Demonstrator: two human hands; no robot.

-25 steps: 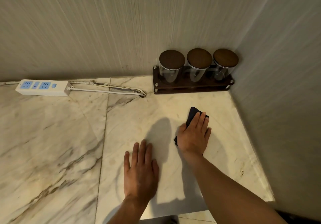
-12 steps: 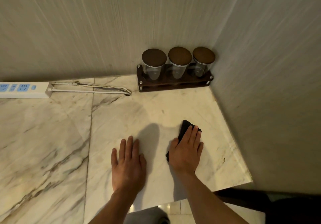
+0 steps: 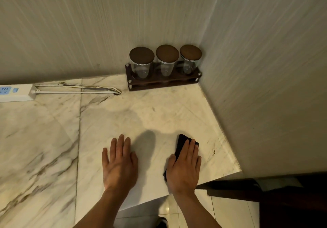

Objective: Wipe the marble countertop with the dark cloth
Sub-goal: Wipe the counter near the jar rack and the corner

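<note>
The marble countertop (image 3: 53,139) is pale with brown veins and fills the lower left and middle of the view. My right hand (image 3: 184,169) lies flat, palm down, pressing the dark cloth (image 3: 181,142) onto the marble near the front right corner. The folded cloth sticks out past my fingertips and at my thumb side; the rest is hidden under the palm. My left hand (image 3: 120,164) rests flat on the marble a little to the left, fingers spread, holding nothing.
A dark wooden rack (image 3: 164,82) with three lidded glass jars (image 3: 167,61) stands in the back corner. A white power strip (image 3: 16,92) and its cable (image 3: 79,88) lie along the back wall. Walls close the back and right; the front edge drops to a tiled floor (image 3: 221,210).
My right hand has drawn the cloth back toward the front edge of the counter. My left hand has also slid nearer to me, and the view has shifted.
</note>
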